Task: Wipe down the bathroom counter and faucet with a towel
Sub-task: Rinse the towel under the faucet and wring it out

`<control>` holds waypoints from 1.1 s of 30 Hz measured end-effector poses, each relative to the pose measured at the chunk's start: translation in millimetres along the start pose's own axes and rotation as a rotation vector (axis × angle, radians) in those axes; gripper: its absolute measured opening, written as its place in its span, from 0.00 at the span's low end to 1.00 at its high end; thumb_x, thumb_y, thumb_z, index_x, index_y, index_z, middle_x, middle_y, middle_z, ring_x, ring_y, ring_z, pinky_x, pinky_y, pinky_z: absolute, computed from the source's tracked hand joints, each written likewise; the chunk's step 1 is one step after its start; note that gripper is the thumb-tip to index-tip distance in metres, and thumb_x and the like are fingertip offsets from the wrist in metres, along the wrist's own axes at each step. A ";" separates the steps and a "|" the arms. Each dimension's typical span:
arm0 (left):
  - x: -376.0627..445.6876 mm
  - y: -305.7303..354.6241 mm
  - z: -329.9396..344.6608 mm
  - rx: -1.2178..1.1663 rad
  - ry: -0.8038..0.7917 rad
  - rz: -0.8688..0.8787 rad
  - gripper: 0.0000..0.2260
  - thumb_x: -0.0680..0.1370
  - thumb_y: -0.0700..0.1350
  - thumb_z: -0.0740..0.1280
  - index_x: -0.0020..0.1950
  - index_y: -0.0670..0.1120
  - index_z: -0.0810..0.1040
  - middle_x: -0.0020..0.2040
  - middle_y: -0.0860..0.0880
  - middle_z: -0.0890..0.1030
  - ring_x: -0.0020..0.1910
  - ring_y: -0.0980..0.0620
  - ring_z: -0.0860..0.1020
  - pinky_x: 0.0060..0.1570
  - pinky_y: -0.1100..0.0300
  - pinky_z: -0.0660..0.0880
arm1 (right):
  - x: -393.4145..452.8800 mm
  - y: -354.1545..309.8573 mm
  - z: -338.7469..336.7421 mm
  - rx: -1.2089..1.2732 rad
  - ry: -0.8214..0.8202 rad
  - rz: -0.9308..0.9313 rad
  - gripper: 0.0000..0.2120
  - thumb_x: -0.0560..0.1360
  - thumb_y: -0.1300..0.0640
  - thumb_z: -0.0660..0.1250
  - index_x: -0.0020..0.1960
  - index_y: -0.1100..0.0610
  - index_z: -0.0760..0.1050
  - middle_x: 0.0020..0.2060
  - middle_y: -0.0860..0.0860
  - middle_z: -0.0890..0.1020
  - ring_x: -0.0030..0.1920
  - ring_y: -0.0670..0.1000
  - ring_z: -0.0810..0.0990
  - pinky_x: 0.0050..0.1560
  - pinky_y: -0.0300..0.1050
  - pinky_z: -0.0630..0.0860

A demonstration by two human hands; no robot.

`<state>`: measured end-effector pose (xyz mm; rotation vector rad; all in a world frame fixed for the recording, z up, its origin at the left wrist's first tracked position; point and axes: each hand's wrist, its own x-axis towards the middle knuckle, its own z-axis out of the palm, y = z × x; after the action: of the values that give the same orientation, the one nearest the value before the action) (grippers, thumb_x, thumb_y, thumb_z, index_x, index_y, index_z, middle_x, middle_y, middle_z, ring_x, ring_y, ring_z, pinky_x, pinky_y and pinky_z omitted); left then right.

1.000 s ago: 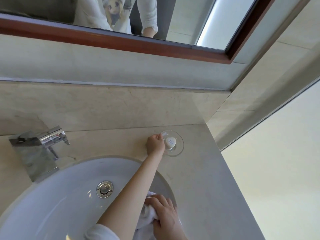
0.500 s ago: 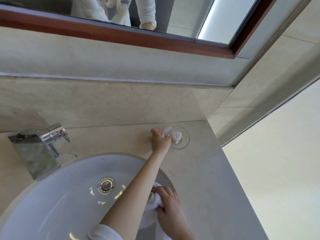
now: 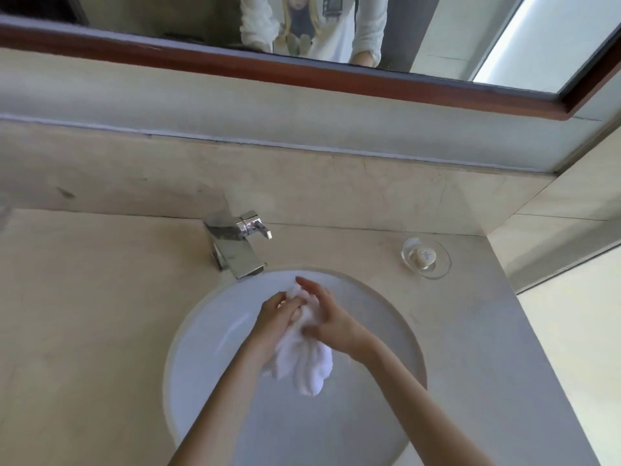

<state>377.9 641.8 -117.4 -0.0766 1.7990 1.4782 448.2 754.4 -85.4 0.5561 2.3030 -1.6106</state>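
Observation:
A bunched white towel (image 3: 304, 361) hangs over the round white sink (image 3: 208, 334), held between both my hands. My left hand (image 3: 277, 314) grips its upper left part. My right hand (image 3: 327, 314) presses on it from the right, fingers partly stretched. The chrome faucet (image 3: 237, 245) stands just behind the sink, a short way above my hands. Beige stone counter (image 3: 87, 314) surrounds the basin on both sides.
A clear glass soap dish (image 3: 438, 267) with a small round soap (image 3: 424, 256) sits at the counter's back right corner. A stone backsplash and a wood-framed mirror (image 3: 302, 72) rise behind. The counter ends at a wall on the right.
My left hand has let go of the soap dish and come back to the towel over the sink. Both hands now hold the towel. The view has shifted left, centring the faucet.

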 end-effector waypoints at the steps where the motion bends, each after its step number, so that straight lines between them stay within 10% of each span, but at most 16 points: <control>1: -4.7 1.3 -6.0 0.069 0.112 0.043 0.09 0.77 0.48 0.63 0.39 0.46 0.75 0.38 0.48 0.79 0.38 0.50 0.78 0.37 0.59 0.73 | 4.4 -14.7 2.1 -0.018 -0.016 0.003 0.34 0.72 0.66 0.62 0.74 0.47 0.58 0.69 0.50 0.65 0.67 0.48 0.66 0.65 0.41 0.66; 7: -9.0 -1.6 -33.8 0.273 0.438 0.222 0.08 0.75 0.40 0.58 0.45 0.43 0.77 0.40 0.49 0.80 0.42 0.48 0.76 0.35 0.61 0.69 | 93.1 -95.9 13.1 -0.181 0.302 -0.084 0.22 0.80 0.55 0.56 0.71 0.63 0.62 0.61 0.61 0.76 0.62 0.60 0.73 0.63 0.51 0.67; 10: -12.3 1.5 -43.4 0.236 0.476 0.279 0.09 0.75 0.39 0.59 0.49 0.45 0.78 0.40 0.53 0.78 0.42 0.50 0.74 0.38 0.61 0.67 | 126.1 -107.3 16.7 -0.482 0.301 -0.091 0.11 0.79 0.64 0.54 0.52 0.68 0.74 0.52 0.66 0.79 0.49 0.63 0.75 0.51 0.48 0.66; 22: 0.2 -6.1 -68.3 0.157 0.454 0.316 0.07 0.75 0.41 0.60 0.45 0.47 0.78 0.39 0.50 0.80 0.43 0.46 0.77 0.37 0.60 0.69 | 155.0 -80.8 14.8 -0.679 0.299 -0.248 0.17 0.71 0.73 0.55 0.53 0.63 0.78 0.43 0.65 0.82 0.43 0.62 0.79 0.36 0.44 0.66; 28: 6.0 -2.4 -61.5 0.181 0.414 0.376 0.11 0.75 0.36 0.58 0.52 0.46 0.77 0.43 0.53 0.77 0.44 0.49 0.75 0.38 0.62 0.68 | 149.2 -73.1 11.0 -0.363 0.271 -0.235 0.15 0.79 0.62 0.57 0.65 0.56 0.73 0.41 0.58 0.81 0.33 0.53 0.76 0.37 0.41 0.74; 33: 21.3 -0.6 -51.7 0.252 0.375 0.230 0.13 0.77 0.39 0.58 0.57 0.47 0.76 0.51 0.46 0.81 0.52 0.43 0.77 0.44 0.59 0.69 | 104.1 -26.9 40.6 0.141 0.246 0.287 0.16 0.79 0.49 0.57 0.64 0.54 0.65 0.47 0.52 0.74 0.45 0.52 0.72 0.37 0.40 0.66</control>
<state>336.4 606.6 -130.1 -0.0209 2.3519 1.4496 343.6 723.9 -122.0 1.1194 2.1548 -1.6460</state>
